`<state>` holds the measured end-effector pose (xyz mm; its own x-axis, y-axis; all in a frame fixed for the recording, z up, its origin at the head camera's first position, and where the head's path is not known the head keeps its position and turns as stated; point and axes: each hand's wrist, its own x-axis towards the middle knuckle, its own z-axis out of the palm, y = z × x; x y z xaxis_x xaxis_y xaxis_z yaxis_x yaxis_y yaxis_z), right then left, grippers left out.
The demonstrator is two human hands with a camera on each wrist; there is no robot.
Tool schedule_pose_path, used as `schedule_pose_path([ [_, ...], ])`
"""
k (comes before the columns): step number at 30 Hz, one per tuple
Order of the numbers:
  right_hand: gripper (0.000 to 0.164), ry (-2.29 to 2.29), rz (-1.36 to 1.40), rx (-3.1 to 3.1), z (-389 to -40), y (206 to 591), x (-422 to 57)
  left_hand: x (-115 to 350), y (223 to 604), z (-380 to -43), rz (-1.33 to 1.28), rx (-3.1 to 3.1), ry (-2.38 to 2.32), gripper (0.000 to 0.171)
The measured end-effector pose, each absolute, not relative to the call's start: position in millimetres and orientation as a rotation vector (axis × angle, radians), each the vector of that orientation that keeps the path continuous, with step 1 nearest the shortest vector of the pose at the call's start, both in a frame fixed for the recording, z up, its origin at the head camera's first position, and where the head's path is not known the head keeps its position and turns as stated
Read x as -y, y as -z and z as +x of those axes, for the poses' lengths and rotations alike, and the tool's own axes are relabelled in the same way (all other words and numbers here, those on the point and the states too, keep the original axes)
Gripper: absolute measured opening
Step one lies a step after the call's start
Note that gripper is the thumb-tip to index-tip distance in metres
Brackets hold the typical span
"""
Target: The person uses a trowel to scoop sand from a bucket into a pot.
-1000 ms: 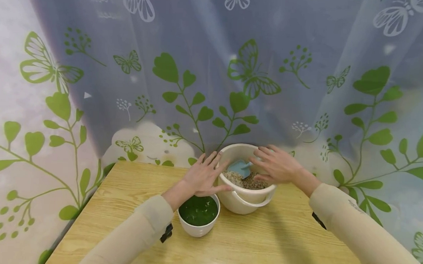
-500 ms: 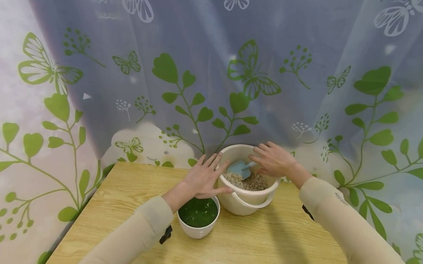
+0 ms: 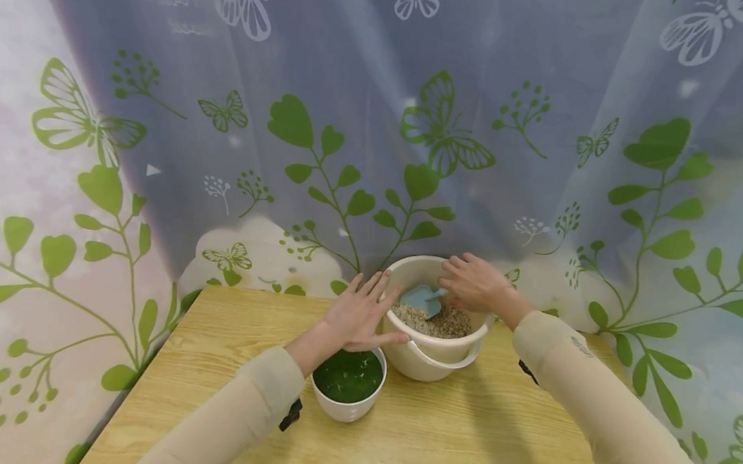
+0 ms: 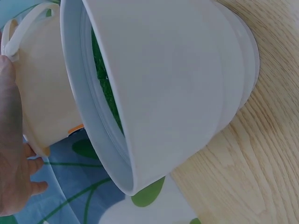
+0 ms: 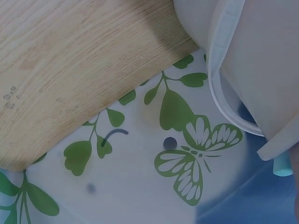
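Observation:
A cream bucket (image 3: 406, 358) with a white handle stands at the back of the table. Inside it are pale and brown granules (image 3: 450, 323) and a light blue scoop (image 3: 418, 300). My right hand (image 3: 474, 283) reaches over the bucket's right rim, fingers curled at the scoop's handle; its teal end (image 5: 282, 166) sticks out in the right wrist view. My left hand (image 3: 356, 320), fingers spread, rests against the bucket's left rim. Under the left wrist stands a white pot (image 3: 348, 412) with green contents (image 3: 348, 378); it fills much of the left wrist view.
The wooden table (image 3: 229, 364) ends at the back against a blue-grey curtain (image 3: 351, 120) printed with leaves and butterflies. The curtain also hangs along both sides.
My right hand has drawn in leftward at the scoop, its fingers going from spread to curled. The right forearm has shifted left. The left hand has stayed at the bucket's rim.

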<state>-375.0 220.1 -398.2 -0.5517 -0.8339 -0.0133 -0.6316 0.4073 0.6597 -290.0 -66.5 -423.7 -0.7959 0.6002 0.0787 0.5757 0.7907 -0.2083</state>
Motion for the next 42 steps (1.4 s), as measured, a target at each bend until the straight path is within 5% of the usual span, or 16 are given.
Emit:
schedule_pose_path([
  [29,0.011,1.044,1.176,2.230,-377,400,-217,67,427,-290,-0.926,2.806,-0.264,0.102],
  [42,0.020,1.051,1.130,2.287,-374,393,-220,67,429,-291,-0.923,2.798,-0.266,0.101],
])
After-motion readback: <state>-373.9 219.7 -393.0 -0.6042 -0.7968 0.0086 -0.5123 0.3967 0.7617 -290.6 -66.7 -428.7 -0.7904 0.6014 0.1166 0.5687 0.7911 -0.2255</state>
